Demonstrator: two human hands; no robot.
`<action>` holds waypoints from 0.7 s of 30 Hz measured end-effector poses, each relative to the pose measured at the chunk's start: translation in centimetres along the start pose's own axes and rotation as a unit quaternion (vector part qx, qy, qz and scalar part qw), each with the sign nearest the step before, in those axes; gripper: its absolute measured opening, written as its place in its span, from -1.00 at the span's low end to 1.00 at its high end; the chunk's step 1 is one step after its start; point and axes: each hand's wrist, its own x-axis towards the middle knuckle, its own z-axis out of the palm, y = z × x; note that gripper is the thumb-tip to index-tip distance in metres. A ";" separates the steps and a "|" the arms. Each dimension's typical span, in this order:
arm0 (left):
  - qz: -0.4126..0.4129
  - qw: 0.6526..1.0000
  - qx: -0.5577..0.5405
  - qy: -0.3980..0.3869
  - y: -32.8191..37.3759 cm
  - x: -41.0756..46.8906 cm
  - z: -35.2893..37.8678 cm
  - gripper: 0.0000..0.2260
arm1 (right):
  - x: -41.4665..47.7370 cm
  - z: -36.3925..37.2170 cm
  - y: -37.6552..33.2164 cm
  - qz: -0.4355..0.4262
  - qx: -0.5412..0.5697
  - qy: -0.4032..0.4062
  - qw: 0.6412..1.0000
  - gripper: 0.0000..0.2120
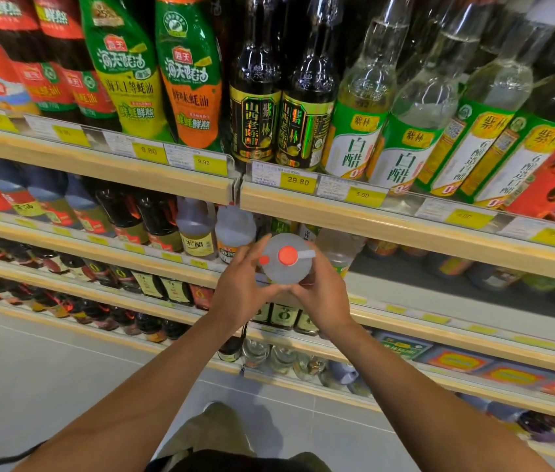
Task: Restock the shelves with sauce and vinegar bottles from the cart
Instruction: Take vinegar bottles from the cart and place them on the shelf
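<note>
**Both hands grip a clear vinegar jug in front of the shelves**

The person holds a clear plastic jug (286, 264) with an orange cap (288, 256) between both hands, seen from above, out in front of the second shelf (405, 229). The left hand (245, 287) wraps the jug's left side, its fingers (258, 247) curled round the shoulder up near the cap. The right hand (320, 294) closes on the right and lower side, and the two hands meet under the jug's near edge. The jug's handle juts to the right of the cap.

Just behind the jug, on the second shelf, stand a yellowish vinegar jug (197, 229) and a clear jug (235, 229) side by side. To their right that shelf shows a bare stretch (439, 287). On the top shelf (99, 158) stand oyster sauce bottles (187, 73), dark vinegar bottles (255, 107) and white vinegar bottles (358, 114), with yellow price tags (298, 181) along the edge.
</note>
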 end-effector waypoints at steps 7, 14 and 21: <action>-0.075 0.995 -0.070 -0.012 -2.2 1.8 0.7 -0.47 | 2.7 3.0 0.3 0.056 0.013 0.036 0.998 -0.56; -0.144 0.979 -0.131 -0.059 -0.8 4.6 -0.4 -0.79 | 5.1 3.2 -0.6 0.127 -0.027 0.020 0.991 -0.73; -0.146 0.980 -0.118 -0.063 -3.3 4.1 -1.6 -0.82 | 6.3 3.6 -0.6 0.190 -0.062 -0.013 0.980 -0.56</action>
